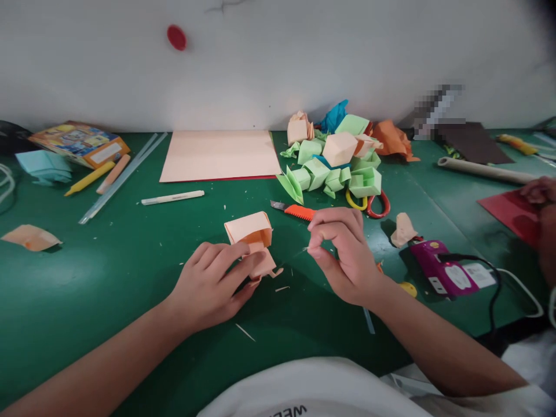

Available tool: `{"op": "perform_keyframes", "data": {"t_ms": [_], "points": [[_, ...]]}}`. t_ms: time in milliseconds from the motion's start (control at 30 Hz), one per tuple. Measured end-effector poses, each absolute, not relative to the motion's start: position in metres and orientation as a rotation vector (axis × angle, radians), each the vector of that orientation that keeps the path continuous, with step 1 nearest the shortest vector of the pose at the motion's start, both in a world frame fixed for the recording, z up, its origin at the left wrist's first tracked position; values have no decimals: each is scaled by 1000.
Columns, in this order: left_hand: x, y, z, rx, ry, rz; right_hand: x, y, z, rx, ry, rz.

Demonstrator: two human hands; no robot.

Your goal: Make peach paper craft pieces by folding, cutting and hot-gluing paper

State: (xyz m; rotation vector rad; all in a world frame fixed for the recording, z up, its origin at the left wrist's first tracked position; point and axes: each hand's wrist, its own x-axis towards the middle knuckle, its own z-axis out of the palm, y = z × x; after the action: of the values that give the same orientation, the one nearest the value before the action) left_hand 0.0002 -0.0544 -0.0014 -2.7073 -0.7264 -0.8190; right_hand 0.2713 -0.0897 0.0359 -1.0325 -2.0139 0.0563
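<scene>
A folded peach paper piece (249,229) with an open box-like end lies on the green table, small torn flaps at its lower right. My left hand (212,284) holds its lower part, fingers on top and thumb underneath. To the right, raised above the table, my right hand (343,252) pinches thumb and forefinger together around a thin, pale wisp too small to name. Just beyond that hand lies an orange cutter (299,212) with its blade out. Small paper scraps (282,288) are scattered near the paper piece.
Folded green and peach papers (341,149) are heaped at the back, beside scissors (379,205). Peach sheets (221,155), a pen (172,197) and clear sticks (121,179) lie left. A purple power block (447,272) and another person's hand (541,190) are right.
</scene>
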Motion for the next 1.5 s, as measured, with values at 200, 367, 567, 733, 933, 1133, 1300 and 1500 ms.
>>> {"op": "perform_keyframes", "data": {"t_ms": [200,367,567,733,933,1133,1300,1500], "points": [[-2,-57,-3,-2787,-748,-853,272,-87,32,-1001,-1919,158],[-3,-57,-4,-2812,-738,-874,272,-86,26,-947,-1872,263],[-3,-57,-4,-2845,-761,-891,273,-86,28,-987,-1926,248],[-3,-56,-3,-2875,-809,-927,273,-87,30,-1035,-1979,193],[-8,-57,2,-2986,-668,-1002,273,-87,27,-1069,-1920,278],[-12,-59,2,-3007,-482,-1073,274,-87,25,-1013,-1881,468],[-11,-57,2,-3011,-551,-1091,274,-89,27,-923,-1801,593],[-10,-55,3,-3037,-557,-1079,273,-90,26,-844,-1663,807]]}}
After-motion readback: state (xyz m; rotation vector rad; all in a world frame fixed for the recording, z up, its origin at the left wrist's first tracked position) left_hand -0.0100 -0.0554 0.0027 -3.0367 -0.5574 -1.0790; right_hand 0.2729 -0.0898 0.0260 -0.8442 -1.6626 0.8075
